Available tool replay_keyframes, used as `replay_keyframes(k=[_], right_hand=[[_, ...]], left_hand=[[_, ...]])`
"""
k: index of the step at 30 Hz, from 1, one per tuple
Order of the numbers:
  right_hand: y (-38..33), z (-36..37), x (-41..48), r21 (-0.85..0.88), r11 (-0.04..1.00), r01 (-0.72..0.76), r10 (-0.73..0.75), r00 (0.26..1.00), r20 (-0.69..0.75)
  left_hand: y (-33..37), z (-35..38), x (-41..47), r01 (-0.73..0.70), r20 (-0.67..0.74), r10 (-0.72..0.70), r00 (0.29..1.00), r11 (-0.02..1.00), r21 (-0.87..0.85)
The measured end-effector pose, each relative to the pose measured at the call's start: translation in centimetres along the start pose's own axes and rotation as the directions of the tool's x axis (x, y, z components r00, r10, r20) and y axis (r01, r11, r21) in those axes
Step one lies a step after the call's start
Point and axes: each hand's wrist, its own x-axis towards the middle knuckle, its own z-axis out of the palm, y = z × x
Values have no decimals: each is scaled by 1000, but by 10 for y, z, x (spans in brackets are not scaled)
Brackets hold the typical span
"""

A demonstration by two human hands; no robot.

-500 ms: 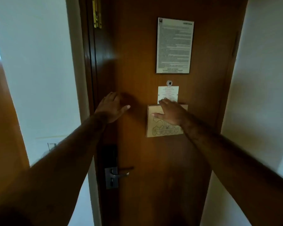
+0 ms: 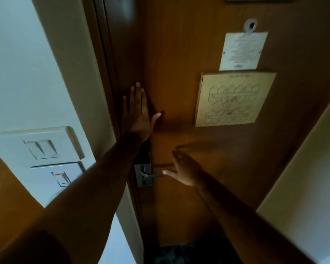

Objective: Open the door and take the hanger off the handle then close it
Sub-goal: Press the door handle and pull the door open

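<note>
A brown wooden door (image 2: 179,54) fills the middle of the view and sits shut in its frame. My left hand (image 2: 137,111) lies flat against the door near its left edge, fingers spread and pointing up. Lower down, a metal lever handle (image 2: 151,175) sticks out from a lock plate (image 2: 144,174). My right hand (image 2: 185,168) is open and blurred just right of the lever, its thumb touching the lever's tip. No hanger shows on this side of the handle.
A tan floor-plan card (image 2: 234,99) and a white notice (image 2: 243,51) hang on the door under a peephole (image 2: 251,25). Light switches (image 2: 42,147) and a second switch plate (image 2: 60,178) sit on the white wall at left. A pale wall (image 2: 303,187) closes in on the right.
My right hand has dropped from the tan card down to the lever handle. My left hand stays flat on the door. The view has moved closer and tilted downward.
</note>
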Motion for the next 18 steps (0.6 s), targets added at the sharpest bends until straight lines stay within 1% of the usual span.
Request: replay_keyframes(k=[2,4,7,9,11,13,16,18], right_hand=[[-4,43,11,-13,998,69,-69,997,-26],[-7,79,17,-10,990,140,-140,987,-82],[-10,119,22,-3,965,261,-258,951,-172],[-14,139,26,-18,956,293,-288,926,-245],[-19,159,30,21,959,283,-259,904,-341],[-27,178,31,110,964,242,-180,900,-398],[-38,201,32,230,964,137,-38,920,-391],[-40,202,34,239,965,104,-6,925,-379]], left_hand=[[0,22,3,12,-105,-3,994,996,88],[-2,42,4,33,-198,-6,980,991,133],[-3,60,6,51,-326,4,945,986,161],[-5,65,6,60,-377,8,926,984,168],[-7,70,6,77,-409,5,912,980,183],[-7,73,8,88,-439,7,898,977,194],[-5,72,9,101,-464,4,886,974,202],[-2,67,9,121,-474,2,880,966,228]])
